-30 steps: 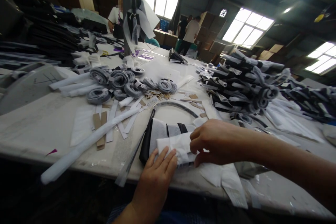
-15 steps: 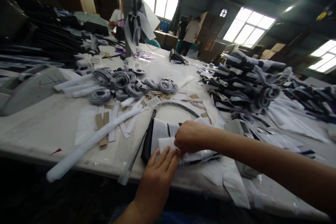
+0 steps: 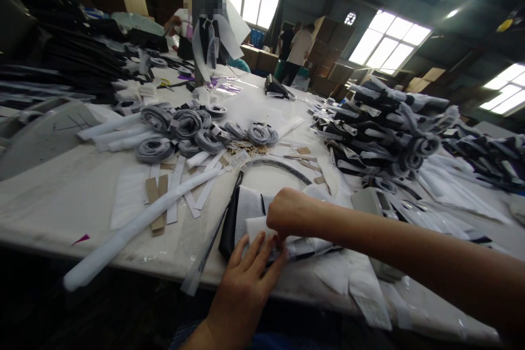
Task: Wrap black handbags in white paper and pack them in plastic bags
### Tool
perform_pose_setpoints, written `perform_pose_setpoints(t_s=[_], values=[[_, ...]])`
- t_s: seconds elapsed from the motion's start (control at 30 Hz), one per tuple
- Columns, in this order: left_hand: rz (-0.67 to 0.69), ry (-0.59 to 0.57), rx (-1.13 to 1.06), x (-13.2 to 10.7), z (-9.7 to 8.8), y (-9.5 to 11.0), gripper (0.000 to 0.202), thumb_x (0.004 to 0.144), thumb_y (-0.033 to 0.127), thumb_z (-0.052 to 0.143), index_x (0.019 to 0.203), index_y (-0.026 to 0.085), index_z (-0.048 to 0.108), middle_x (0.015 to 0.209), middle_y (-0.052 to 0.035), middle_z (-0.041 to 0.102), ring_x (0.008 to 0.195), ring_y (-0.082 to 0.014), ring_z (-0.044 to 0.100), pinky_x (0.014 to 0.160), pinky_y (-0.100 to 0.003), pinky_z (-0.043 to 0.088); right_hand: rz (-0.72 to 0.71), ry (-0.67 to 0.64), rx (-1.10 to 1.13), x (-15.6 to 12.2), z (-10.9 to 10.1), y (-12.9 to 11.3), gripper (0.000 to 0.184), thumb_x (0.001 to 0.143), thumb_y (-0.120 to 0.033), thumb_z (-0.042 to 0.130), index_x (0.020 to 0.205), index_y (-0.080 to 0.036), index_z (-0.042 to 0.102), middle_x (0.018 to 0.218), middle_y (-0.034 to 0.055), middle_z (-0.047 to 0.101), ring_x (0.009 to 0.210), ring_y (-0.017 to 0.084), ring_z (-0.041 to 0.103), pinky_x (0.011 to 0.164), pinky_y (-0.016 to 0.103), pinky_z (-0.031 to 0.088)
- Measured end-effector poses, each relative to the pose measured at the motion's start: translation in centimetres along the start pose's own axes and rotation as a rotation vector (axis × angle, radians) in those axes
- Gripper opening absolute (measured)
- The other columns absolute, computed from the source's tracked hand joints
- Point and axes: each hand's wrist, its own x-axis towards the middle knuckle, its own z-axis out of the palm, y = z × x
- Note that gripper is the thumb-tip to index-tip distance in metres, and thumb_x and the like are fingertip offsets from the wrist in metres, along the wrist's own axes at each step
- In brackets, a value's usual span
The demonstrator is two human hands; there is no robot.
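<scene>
A black handbag (image 3: 228, 229) lies near the table's front edge, partly covered in whitish wrapping sheet (image 3: 248, 203). Its wrapped handle (image 3: 283, 163) arches away from me. My left hand (image 3: 245, 284) rests flat with fingers spread on a folded white foam piece (image 3: 254, 225) on the bag. Just above those fingers, my right hand (image 3: 287, 212) is closed, fingertips pointing down at the foam; whatever it pinches is hidden behind the fist. A plastic-covered strap (image 3: 205, 254) trails from the bag's left side over the table edge.
Left of the bag lies a long white foam roll (image 3: 139, 228), with cardboard strips (image 3: 158, 213) under it. Coiled wrapped straps (image 3: 186, 123) sit beyond. A tall stack of wrapped black bags (image 3: 377, 126) stands right, near a grey tape dispenser (image 3: 369, 202). People (image 3: 299, 46) stand far back.
My right hand has shifted slightly left over the foam. My left hand's fingers have spread a little, staying on the bag. In the back, a person's hand has risen.
</scene>
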Motion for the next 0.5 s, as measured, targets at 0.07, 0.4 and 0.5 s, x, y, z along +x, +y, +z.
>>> perform_pose_setpoints(t_s=[0.07, 0.4, 0.5], values=[[0.006, -0.002, 0.011, 0.0, 0.0, -0.1, 0.049, 0.099, 0.009, 0.032, 0.136, 0.029, 0.058, 0.139, -0.0053, 0.060, 0.127, -0.0269, 0.057, 0.102, -0.047, 0.049, -0.012, -0.048, -0.064, 0.1, -0.6, 0.0, 0.027, 0.083, -0.046, 0.073, 0.081, -0.019, 0.078, 0.073, 0.0082, 0.075, 0.073, 0.022, 0.072, 0.058, 0.025, 0.043], [-0.005, -0.008, 0.023, -0.2, 0.2, 0.0, 0.045, 0.099, 0.011, 0.038, 0.134, 0.029, 0.060, 0.139, -0.0042, 0.060, 0.127, -0.0259, 0.057, 0.105, -0.046, 0.045, 0.013, -0.028, -0.069, 0.7, -0.5, 1.9, 0.049, 0.074, -0.065, 0.071, 0.087, -0.018, 0.078, 0.076, 0.0100, 0.076, 0.072, 0.023, 0.071, 0.056, 0.026, 0.037], [-0.003, 0.009, 0.027, -0.2, 0.3, 0.1, 0.044, 0.100, 0.011, 0.036, 0.132, 0.028, 0.061, 0.140, -0.0039, 0.060, 0.128, -0.0251, 0.056, 0.106, -0.045, 0.042, 0.097, -0.038, 0.072, 1.2, 0.3, 3.4, 0.054, 0.065, -0.071, 0.074, 0.087, -0.021, 0.076, 0.078, 0.0071, 0.075, 0.071, 0.022, 0.068, 0.057, 0.026, 0.034]])
